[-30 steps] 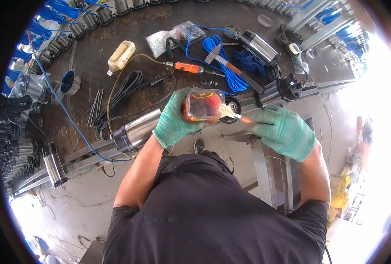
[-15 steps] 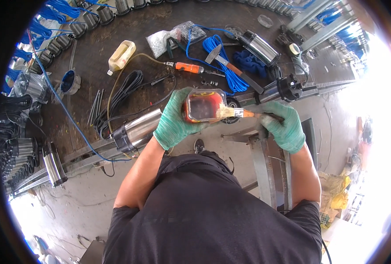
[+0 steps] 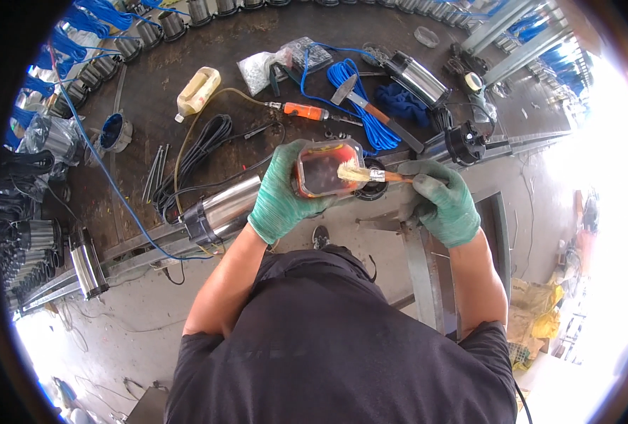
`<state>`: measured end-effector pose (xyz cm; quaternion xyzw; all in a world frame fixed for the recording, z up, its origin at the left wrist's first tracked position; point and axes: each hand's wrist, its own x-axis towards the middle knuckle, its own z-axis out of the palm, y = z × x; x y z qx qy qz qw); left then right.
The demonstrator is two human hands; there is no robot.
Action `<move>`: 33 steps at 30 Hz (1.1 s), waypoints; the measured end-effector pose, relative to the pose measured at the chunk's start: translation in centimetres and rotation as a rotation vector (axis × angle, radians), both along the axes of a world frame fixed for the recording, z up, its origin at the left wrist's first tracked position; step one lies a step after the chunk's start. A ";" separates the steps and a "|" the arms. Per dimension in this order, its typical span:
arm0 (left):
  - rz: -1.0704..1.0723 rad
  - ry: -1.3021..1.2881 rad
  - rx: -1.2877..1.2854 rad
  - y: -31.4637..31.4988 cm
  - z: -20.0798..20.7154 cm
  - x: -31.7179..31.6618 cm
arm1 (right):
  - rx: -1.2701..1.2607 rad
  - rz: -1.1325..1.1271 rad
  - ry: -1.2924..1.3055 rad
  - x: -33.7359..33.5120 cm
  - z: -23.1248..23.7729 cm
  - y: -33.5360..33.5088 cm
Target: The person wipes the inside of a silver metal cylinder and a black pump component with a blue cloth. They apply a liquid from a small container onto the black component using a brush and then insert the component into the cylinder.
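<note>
My left hand (image 3: 283, 189), in a green knitted glove, is closed around a clear, reddish-stained plastic container (image 3: 324, 188) with a dark bottom. A paintbrush (image 3: 377, 174) with a wooden handle is pinched in my gloved right hand (image 3: 441, 200). Its pale bristles lie over the container's right side; whether they touch the inside I cannot tell. Beneath the brush shows a dark round fitting (image 3: 372, 189) at the bench edge. Beside my left wrist lies a silver motor cylinder (image 3: 230, 205) with a black end.
On the dark workbench (image 3: 151, 85) lie an orange air tool (image 3: 304, 112), a hammer (image 3: 374, 107) across blue cable (image 3: 381, 133), a plastic jug (image 3: 198, 93), black cable (image 3: 208, 145) and a steel cylinder (image 3: 418, 78). A metal frame (image 3: 421, 268) stands below my right hand.
My right hand has moved slightly left, bringing the brush's bristles further over the container. The left hand and container have hardly moved.
</note>
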<state>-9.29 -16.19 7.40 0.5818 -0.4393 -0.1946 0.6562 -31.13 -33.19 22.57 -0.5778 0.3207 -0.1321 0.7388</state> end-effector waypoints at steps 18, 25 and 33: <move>0.152 -0.026 -0.030 4.2 1.2 6.5 | -0.008 -0.133 0.148 4.8 -1.8 -0.2; 0.200 0.496 -0.241 6.9 0.8 20.9 | 0.076 -0.318 0.072 8.0 -3.4 -0.6; 1.015 0.083 0.202 8.1 -11.7 41.7 | 0.115 -0.684 0.008 7.5 -6.7 2.9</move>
